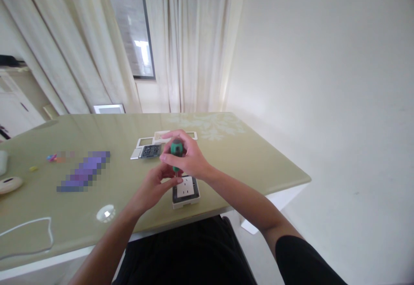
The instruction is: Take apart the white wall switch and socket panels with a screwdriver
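A green and black screwdriver [177, 148] stands upright over the far left part of a wall socket [185, 188]. My right hand [190, 153] is closed round its handle from the right. Below it, my left hand [160, 186] has its thumb and fingers together beside the thin shaft, at the socket's edge; what they pinch is hidden. The socket has a white face with slots, a dark frame and a white base box, and lies face up near the table's front edge.
Beyond my hands lie white cover frames [145, 142] and a dark-backed switch panel [151, 151]. On the left are a blurred purple item [86, 170], a white mouse-like object [10, 185], a white cable [50, 231] and small colourful bits [51, 158]. A wall borders the right side.
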`<action>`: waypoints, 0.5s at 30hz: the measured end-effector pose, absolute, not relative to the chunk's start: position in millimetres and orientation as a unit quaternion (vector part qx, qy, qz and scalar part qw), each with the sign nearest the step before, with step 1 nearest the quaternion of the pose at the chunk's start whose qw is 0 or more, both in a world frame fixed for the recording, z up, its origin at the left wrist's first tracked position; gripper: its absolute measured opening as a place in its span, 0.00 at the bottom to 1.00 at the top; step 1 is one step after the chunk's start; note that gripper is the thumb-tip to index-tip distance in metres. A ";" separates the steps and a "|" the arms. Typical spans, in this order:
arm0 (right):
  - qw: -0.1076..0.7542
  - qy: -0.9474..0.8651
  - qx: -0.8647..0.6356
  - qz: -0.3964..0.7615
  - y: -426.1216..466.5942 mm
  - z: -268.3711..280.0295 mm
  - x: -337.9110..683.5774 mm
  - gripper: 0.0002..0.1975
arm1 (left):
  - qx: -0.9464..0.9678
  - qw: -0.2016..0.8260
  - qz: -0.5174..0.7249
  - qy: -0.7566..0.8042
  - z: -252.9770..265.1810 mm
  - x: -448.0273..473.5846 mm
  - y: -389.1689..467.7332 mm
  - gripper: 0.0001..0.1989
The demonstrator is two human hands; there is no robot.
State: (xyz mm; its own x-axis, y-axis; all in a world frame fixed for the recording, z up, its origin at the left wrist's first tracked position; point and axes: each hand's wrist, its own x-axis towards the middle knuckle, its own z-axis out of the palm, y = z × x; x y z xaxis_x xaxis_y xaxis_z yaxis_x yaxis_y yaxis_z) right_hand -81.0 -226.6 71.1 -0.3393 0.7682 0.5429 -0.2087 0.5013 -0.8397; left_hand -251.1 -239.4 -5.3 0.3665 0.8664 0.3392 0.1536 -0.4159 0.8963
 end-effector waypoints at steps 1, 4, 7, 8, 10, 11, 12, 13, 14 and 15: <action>0.535 -0.682 -0.206 0.454 -226.5 71.2 -81.1 0.26 | 0.724 0.408 0.433 0.350 -3.7 -252.5 -240.8 0.13; 0.534 -0.683 -0.214 0.450 -225.6 71.3 -81.7 0.26 | 0.732 0.401 0.428 0.347 -1.2 -255.1 -243.9 0.13; 0.541 -0.672 -0.222 0.454 -224.8 70.9 -82.3 0.26 | 0.728 0.394 0.435 0.355 -4.8 -252.4 -241.4 0.14; 0.544 -0.667 -0.224 0.457 -224.8 70.5 -82.4 0.26 | 0.724 0.393 0.438 0.359 -7.0 -251.1 -239.7 0.14; 0.548 -0.659 -0.225 0.464 -225.3 69.1 -83.0 0.27 | 0.719 0.389 0.439 0.373 -11.5 -249.2 -236.4 0.15; 0.547 -0.658 -0.222 0.467 -225.6 68.2 -83.4 0.27 | 0.719 0.388 0.435 0.379 -13.4 -249.2 -235.5 0.16; 0.545 -0.656 -0.218 0.474 -225.8 67.4 -83.7 0.27 | 0.722 0.387 0.427 0.384 -14.8 -249.7 -235.3 0.17; 0.543 -0.654 -0.211 0.482 -225.8 66.8 -83.8 0.25 | 0.728 0.385 0.415 0.387 -15.7 -250.7 -235.9 0.19; 0.542 -0.650 -0.203 0.493 -225.2 66.8 -83.5 0.22 | 0.737 0.381 0.400 0.390 -16.1 -251.9 -237.3 0.21; 0.545 -0.641 -0.193 0.505 -224.0 67.6 -82.4 0.19 | 0.748 0.375 0.382 0.394 -16.3 -253.2 -239.4 0.23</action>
